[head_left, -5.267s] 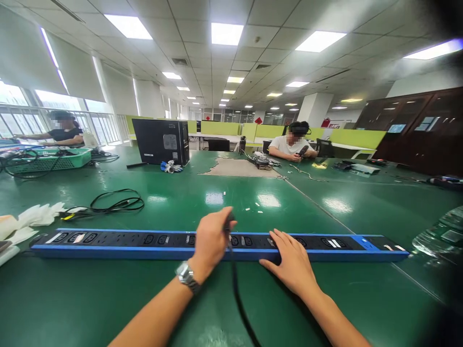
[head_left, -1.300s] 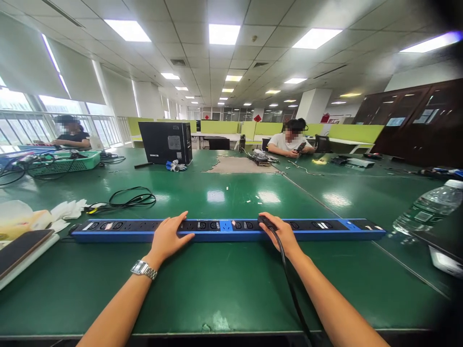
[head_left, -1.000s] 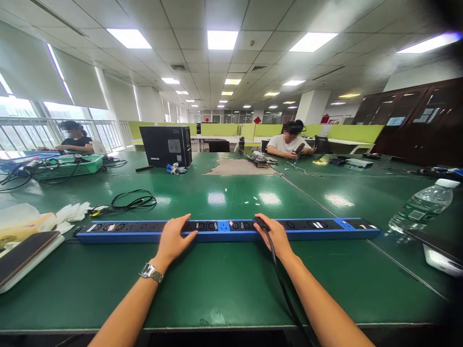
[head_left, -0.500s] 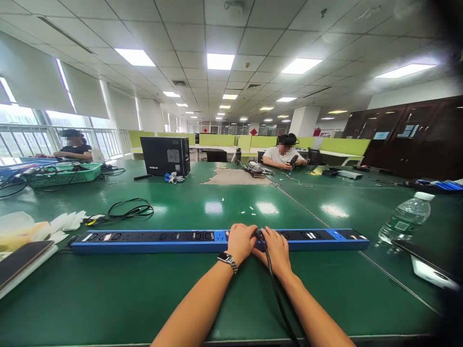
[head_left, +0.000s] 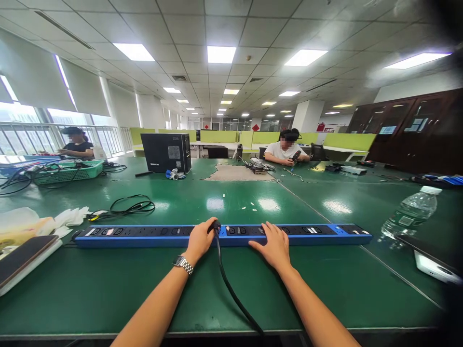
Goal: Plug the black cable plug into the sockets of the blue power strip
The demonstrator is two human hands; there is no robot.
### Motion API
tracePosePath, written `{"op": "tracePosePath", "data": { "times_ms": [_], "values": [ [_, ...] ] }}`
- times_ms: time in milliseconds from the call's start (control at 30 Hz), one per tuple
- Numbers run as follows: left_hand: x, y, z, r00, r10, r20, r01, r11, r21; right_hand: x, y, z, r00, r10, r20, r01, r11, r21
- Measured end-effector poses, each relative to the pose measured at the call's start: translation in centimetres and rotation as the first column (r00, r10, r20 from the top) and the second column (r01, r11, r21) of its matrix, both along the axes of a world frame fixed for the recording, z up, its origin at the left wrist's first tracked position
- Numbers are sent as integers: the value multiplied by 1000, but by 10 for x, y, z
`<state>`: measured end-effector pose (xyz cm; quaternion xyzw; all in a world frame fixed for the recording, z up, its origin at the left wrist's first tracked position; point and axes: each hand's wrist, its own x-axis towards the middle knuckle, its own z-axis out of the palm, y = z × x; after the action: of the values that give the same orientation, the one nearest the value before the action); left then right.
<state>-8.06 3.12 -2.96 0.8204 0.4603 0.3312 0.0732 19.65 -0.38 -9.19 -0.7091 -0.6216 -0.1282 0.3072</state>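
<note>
A long blue and black power strip (head_left: 152, 240) lies across the green table in front of me. Just left of its middle, my left hand (head_left: 201, 237) is closed around a black plug (head_left: 216, 225), which is at the strip's sockets; whether it is inserted I cannot tell. From the plug a black power cord (head_left: 228, 282) runs down over the table's front edge. My right hand (head_left: 275, 246) rests on the strip right of the middle, fingers spread and holding nothing. A silver-banded watch (head_left: 183, 264) is on my left wrist.
A water bottle (head_left: 410, 212) and a phone (head_left: 434, 265) are at the right. Leftward lie a coiled black cable (head_left: 133, 206), a brown-topped case (head_left: 27, 258) and a green basket (head_left: 70, 174). A computer tower (head_left: 165, 153) stands farther back; two people sit across the table.
My left hand has moved left along the strip with the plug and cord. My right hand has come off the plug, its fingers now spread on the strip.
</note>
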Motion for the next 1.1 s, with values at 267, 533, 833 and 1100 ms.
{"op": "tracePosePath", "data": {
  "times_ms": [267, 533, 833, 1100],
  "values": [
    [11, -5, -3, 997, -35, -76, 38, 998, 43, -42, -2, 25, 979, 181, -94, -176, 983, 56],
    [6, -5, -9, 989, -43, -144, 47, 999, 28, -125, 16, 53, 877, 463, -133, -424, 873, 241],
    [5, -1, -12, 980, -15, -198, 25, 999, 46, -33, 20, 51, 904, 288, -315, -163, 915, 370],
    [7, -1, -11, 989, -10, -146, 15, 999, 32, -8, 3, 39, 896, 387, -218, -335, 911, 240]
  ]
}}
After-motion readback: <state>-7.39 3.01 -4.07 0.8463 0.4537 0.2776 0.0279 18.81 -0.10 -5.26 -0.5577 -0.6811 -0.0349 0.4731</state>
